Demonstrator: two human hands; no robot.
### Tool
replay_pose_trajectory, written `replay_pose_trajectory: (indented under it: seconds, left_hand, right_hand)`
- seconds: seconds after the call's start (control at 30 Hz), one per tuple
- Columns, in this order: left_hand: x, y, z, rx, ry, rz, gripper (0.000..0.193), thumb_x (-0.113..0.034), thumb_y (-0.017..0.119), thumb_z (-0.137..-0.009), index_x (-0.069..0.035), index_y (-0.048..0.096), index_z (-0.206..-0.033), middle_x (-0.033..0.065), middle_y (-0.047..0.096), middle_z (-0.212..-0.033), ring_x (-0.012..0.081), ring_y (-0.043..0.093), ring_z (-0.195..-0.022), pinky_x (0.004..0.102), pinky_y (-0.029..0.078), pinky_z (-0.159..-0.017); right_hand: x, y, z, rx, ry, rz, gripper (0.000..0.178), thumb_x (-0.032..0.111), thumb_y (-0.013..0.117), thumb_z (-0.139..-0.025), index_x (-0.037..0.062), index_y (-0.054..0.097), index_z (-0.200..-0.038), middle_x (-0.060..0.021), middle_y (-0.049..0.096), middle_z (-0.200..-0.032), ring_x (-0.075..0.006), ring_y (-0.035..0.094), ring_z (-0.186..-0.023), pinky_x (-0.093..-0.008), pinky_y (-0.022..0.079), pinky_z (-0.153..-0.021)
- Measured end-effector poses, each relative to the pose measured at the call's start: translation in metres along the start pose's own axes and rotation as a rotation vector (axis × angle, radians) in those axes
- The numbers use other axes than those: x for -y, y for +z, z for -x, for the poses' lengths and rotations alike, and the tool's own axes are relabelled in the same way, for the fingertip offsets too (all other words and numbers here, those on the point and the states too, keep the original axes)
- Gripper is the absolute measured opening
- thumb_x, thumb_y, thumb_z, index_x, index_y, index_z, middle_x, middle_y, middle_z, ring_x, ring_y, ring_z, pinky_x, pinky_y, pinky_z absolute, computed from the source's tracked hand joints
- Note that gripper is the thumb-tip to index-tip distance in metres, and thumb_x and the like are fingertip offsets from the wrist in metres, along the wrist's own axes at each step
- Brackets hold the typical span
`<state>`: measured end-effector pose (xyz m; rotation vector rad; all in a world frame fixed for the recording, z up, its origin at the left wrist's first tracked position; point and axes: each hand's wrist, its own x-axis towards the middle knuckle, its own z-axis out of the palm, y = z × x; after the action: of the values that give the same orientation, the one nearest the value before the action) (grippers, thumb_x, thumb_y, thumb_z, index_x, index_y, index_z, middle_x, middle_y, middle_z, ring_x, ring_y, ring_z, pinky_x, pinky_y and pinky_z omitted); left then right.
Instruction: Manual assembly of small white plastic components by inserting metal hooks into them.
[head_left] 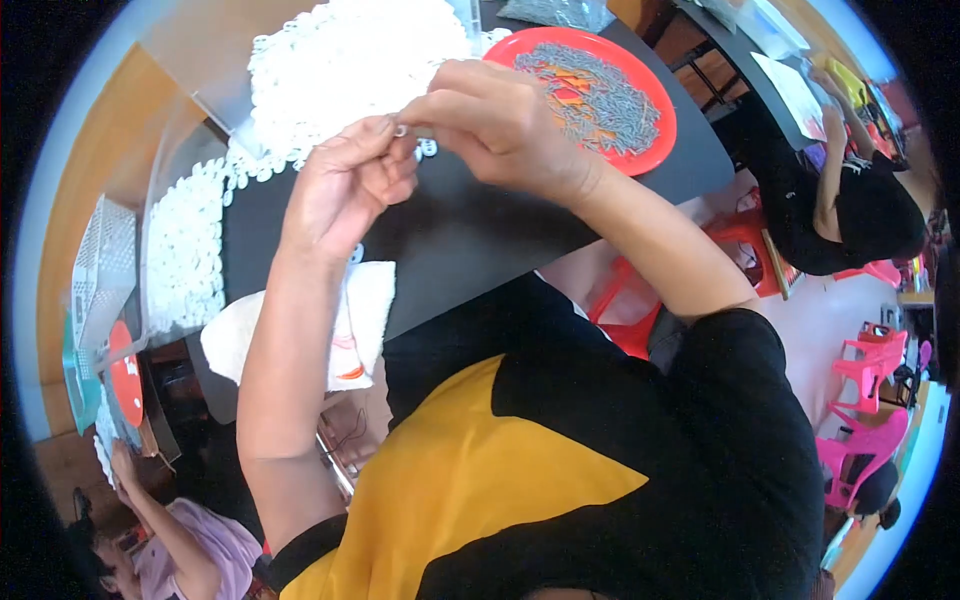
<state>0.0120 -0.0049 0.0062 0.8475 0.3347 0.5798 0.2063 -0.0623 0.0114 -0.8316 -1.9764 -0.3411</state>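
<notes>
Above the dark table (440,240), my two hands meet at the fingertips. My left hand (345,180) is closed, pinching a small white plastic piece (401,131) that shows a round opening. The right hand (500,120) comes in from the other side, thumb and fingers pressed together at that same piece; anything between them is too small or hidden to make out. Behind the hands lies a big heap of similar white pieces (350,65), brightly overexposed. Just beyond my right hand, a red oval tray (664,110) holds many thin grey screw-like pieces (620,100).
A folded white towel (375,300) lies at the table's near edge beside my left forearm. More white pieces (185,260) spread at the left. Co-workers sit at lower left (200,540) and upper right (870,210). Pink chairs (870,450) stand at right.
</notes>
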Motion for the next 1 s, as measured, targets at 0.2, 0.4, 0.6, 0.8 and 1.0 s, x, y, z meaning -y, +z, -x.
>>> replay_pose_trajectory:
  seconds: [0.2,0.4,0.6,0.8,1.0]
  left_hand:
    - [0.001,-0.002,0.001,-0.093,-0.015,-0.223,0.016,-0.012,0.059,-0.092,0.004,0.061,-0.092,0.0047,0.058,-0.073,0.0087,0.049,-0.057,0.0219,0.038,-0.048]
    - [-0.002,0.007,0.008,-0.206,0.088,-0.315,0.013,-0.008,0.058,-0.089,0.004,0.062,-0.090,0.0046,0.058,-0.071,0.0074,0.049,-0.055,0.0203,0.038,-0.045]
    - [0.000,0.010,0.006,-0.252,0.127,-0.311,0.015,-0.006,0.058,-0.086,0.006,0.063,-0.094,0.0049,0.058,-0.071,0.0077,0.051,-0.056,0.0205,0.038,-0.045]
    - [0.002,0.002,0.005,-0.212,0.109,-0.269,0.022,-0.004,0.058,-0.085,0.008,0.062,-0.102,0.0054,0.058,-0.073,0.0086,0.052,-0.059,0.0211,0.039,-0.047]
    - [0.001,0.011,0.006,-0.211,0.089,-0.280,0.024,-0.005,0.059,-0.086,0.008,0.062,-0.105,0.0067,0.060,-0.076,0.0095,0.055,-0.063,0.0228,0.042,-0.051]
  right_hand:
    - [-0.002,-0.011,0.014,0.097,0.130,-0.094,0.020,0.000,0.069,-0.073,0.0068,0.067,-0.093,-0.0074,0.060,-0.078,-0.0234,0.061,-0.073,-0.0330,0.048,-0.062]
    - [-0.083,-0.082,0.058,0.448,0.642,0.704,0.022,0.024,0.063,-0.082,0.0086,0.068,-0.097,-0.0109,0.065,-0.092,-0.0306,0.064,-0.085,-0.0400,0.051,-0.070]
    - [-0.088,-0.108,0.084,0.443,0.589,0.804,0.018,0.024,0.063,-0.083,0.0104,0.066,-0.095,-0.0094,0.065,-0.094,-0.0311,0.063,-0.087,-0.0425,0.050,-0.073]
    - [-0.061,-0.068,0.067,0.417,0.276,0.366,0.013,0.016,0.066,-0.080,0.0096,0.065,-0.091,-0.0090,0.062,-0.087,-0.0303,0.060,-0.088,-0.0414,0.048,-0.075]
    - [-0.074,-0.056,0.059,0.476,0.293,0.339,0.014,0.013,0.066,-0.079,0.0086,0.065,-0.092,-0.0096,0.060,-0.085,-0.0309,0.059,-0.085,-0.0417,0.047,-0.073]
